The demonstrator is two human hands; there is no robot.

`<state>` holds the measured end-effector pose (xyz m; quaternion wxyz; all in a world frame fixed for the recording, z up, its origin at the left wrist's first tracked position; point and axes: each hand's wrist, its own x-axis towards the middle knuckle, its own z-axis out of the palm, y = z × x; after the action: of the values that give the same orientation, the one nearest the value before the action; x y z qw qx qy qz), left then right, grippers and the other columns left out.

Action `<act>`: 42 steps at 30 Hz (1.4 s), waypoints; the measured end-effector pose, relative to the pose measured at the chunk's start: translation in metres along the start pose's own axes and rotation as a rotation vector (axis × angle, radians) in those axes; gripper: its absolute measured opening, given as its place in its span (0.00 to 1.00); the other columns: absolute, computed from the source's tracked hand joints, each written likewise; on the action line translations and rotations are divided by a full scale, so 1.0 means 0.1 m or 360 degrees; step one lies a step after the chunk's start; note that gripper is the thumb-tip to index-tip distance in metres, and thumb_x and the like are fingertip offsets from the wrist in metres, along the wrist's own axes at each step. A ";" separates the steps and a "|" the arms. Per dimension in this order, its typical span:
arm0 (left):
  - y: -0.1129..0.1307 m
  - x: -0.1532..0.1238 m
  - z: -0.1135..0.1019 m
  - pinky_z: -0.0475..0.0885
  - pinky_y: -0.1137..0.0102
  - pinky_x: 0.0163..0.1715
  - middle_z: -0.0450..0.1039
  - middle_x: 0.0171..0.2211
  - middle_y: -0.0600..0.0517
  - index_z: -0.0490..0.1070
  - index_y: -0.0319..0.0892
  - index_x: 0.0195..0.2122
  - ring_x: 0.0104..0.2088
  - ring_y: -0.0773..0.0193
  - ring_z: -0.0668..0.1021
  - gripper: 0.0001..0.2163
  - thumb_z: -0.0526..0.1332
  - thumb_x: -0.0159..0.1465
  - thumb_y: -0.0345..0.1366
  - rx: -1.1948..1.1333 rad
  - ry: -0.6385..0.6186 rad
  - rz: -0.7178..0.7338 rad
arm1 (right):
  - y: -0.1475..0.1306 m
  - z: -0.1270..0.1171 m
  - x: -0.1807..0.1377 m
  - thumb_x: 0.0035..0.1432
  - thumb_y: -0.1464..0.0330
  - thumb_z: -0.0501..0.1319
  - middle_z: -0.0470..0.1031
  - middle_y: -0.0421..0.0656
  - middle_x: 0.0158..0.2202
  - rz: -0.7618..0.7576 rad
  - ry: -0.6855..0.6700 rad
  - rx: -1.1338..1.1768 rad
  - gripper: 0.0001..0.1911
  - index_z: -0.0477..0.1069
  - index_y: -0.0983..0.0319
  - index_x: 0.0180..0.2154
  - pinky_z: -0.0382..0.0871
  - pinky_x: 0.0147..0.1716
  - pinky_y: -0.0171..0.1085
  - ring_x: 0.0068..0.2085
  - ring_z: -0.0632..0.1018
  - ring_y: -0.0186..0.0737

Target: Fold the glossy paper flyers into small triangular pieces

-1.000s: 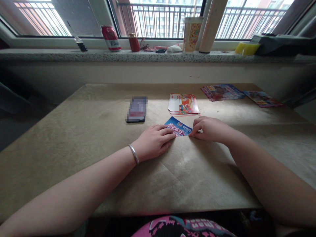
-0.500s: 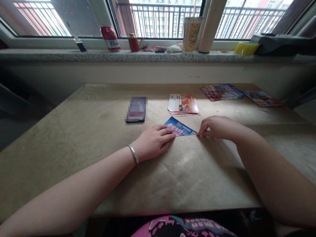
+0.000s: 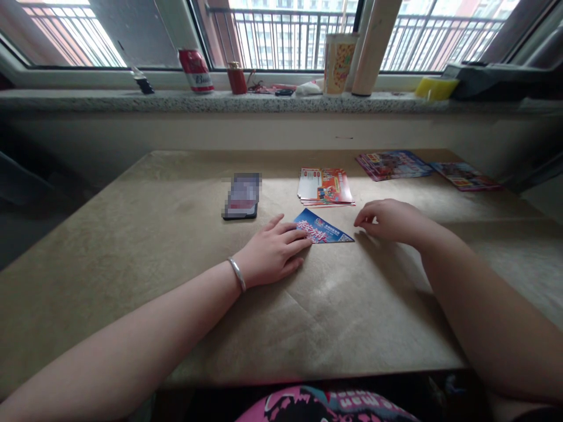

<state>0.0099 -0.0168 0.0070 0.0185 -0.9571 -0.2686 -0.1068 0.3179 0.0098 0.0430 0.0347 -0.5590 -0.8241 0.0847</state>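
A blue printed flyer (image 3: 323,227), folded to a triangle shape with white-and-red lettering, lies on the table in front of me. My left hand (image 3: 277,249) rests flat on its left side, fingers spread, and covers that corner. A silver bangle is on the left wrist. Just beyond the flyer's right tip hovers my right hand (image 3: 387,220), apart from the paper, with its fingers loosely bent and nothing visible in them. Behind the flyer sits a small stack of orange-and-white leaflets (image 3: 328,186).
A phone (image 3: 241,196) with a blurred screen lies left of the leaflets. Two piles of blue-purple flyers, a nearer-centre pile (image 3: 396,164) and a right pile (image 3: 466,176), are at the back right. The windowsill (image 3: 264,104) bears a red can (image 3: 196,70), a cup (image 3: 341,64) and a yellow object (image 3: 436,88).
My right hand has let go of the flyer's right tip and moved slightly up and away. The left thumb has lifted outward, while that hand stays on the paper.
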 end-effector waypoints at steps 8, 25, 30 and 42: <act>0.00 0.02 0.03 0.38 0.50 0.67 0.63 0.62 0.54 0.59 0.51 0.63 0.66 0.52 0.57 0.23 0.52 0.68 0.47 0.0065 -0.0056 -0.0003 | -0.44 0.24 0.02 0.60 0.71 0.57 0.78 0.43 0.39 -0.0750 0.0191 0.0253 0.12 0.79 0.56 0.40 0.69 0.42 0.36 0.40 0.77 0.37; 0.07 0.01 -0.04 0.46 0.48 0.66 0.71 0.54 0.51 0.71 0.48 0.53 0.59 0.55 0.67 0.15 0.54 0.68 0.42 0.0015 0.0036 -0.0147 | -0.61 0.37 0.03 0.60 0.67 0.58 0.77 0.42 0.37 -0.0594 0.0187 0.0150 0.11 0.80 0.55 0.38 0.67 0.39 0.37 0.39 0.76 0.39; 0.10 -0.01 -0.12 0.50 0.49 0.65 0.75 0.46 0.51 0.75 0.46 0.47 0.50 0.57 0.73 0.12 0.55 0.66 0.39 0.0094 0.0046 -0.0193 | -0.60 0.39 0.03 0.59 0.67 0.59 0.77 0.43 0.37 -0.0607 0.0211 0.0211 0.10 0.80 0.55 0.37 0.68 0.40 0.37 0.39 0.76 0.39; -0.11 -0.12 -0.30 0.65 0.58 0.50 0.74 0.35 0.49 0.78 0.45 0.42 0.38 0.61 0.73 0.12 0.55 0.66 0.38 0.0215 -0.0165 -0.0110 | -0.56 0.42 0.05 0.60 0.67 0.59 0.77 0.43 0.38 -0.0649 0.0198 0.0259 0.10 0.80 0.55 0.38 0.69 0.41 0.37 0.40 0.76 0.38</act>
<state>-0.0118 -0.0162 0.0338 0.0652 -0.9481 -0.3087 -0.0392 0.2588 -0.0095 0.0119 0.1467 -0.3804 -0.9068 0.1076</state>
